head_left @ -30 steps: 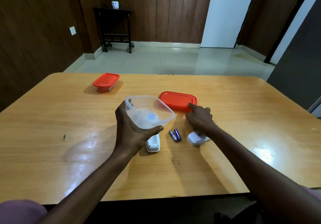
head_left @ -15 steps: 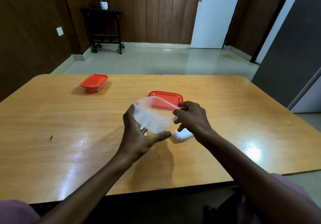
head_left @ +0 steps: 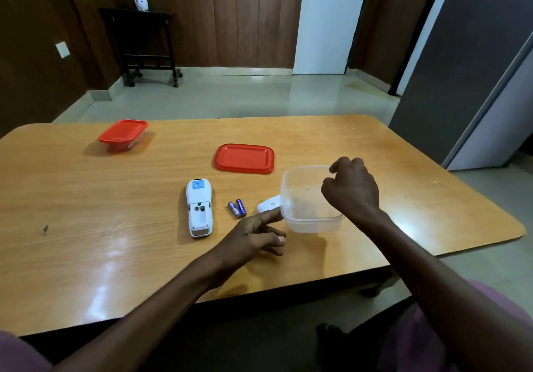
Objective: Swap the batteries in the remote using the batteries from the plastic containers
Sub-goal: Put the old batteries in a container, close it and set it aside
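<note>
Head view. The right hand (head_left: 350,188) is curled over the far right rim of an open clear plastic container (head_left: 310,198), its fingers (head_left: 344,162) hooked at the rim; whether they actually grip the wall cannot be told. The container sits low over the wooden surface (head_left: 115,227), and no batteries are visible inside it. The left hand (head_left: 253,234) is open and holds nothing: its fingers (head_left: 269,215) are loosely spread, and the extended forefinger tip meets the container's near left corner. Just beyond that fingertip, partly behind the container's left wall, lies a white battery cover (head_left: 268,204). Left of the left fingers, two blue batteries (head_left: 237,208) lie side by side on the surface, touching or nearly so. Farther left lies the white remote (head_left: 199,207), back side up, its battery compartment exposed and without its cover. Beyond the batteries, away from both hands, a loose red lid (head_left: 244,158) lies flat. Well off to the far left stands a second container (head_left: 123,135), closed by its own red lid.
</note>
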`<state>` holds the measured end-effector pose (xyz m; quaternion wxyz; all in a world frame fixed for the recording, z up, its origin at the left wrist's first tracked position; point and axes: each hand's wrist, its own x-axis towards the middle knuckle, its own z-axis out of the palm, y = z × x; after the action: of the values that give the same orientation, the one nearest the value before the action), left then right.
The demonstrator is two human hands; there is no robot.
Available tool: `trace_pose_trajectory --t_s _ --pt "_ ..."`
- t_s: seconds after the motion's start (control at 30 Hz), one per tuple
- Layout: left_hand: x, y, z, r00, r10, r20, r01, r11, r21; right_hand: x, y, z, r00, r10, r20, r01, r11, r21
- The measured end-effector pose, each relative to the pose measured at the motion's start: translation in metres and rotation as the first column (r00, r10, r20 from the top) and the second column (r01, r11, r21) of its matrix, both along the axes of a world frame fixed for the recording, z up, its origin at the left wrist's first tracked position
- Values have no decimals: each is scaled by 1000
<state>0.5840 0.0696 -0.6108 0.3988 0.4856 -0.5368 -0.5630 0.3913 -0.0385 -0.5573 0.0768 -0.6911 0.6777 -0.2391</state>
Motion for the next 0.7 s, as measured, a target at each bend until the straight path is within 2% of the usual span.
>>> trace_pose_trajectory --t_s 0.07,0.23,0.37,0.57,0.7 --pt "-1 -2 0 999 -15 -40 16 1000 21 2 -1 -3 1000 0 -19 1 1000 19" --pt "9 -7 -5 967 88 -238 -53 987 148 14 -6 -9 998 35 51 -41 992 123" --pt "15 -9 -3 934 96 -344 -32 982 187 25 -10 -10 997 44 69 -53 989 139" --pt "8 -6 -7 961 -5 -275 51 986 160 21 -13 -6 999 6 -35 -4 998 62" --pt "4 -4 -5 968 -41 -248 81 985 155 17 -11 -6 995 15 -104 -6 996 89"
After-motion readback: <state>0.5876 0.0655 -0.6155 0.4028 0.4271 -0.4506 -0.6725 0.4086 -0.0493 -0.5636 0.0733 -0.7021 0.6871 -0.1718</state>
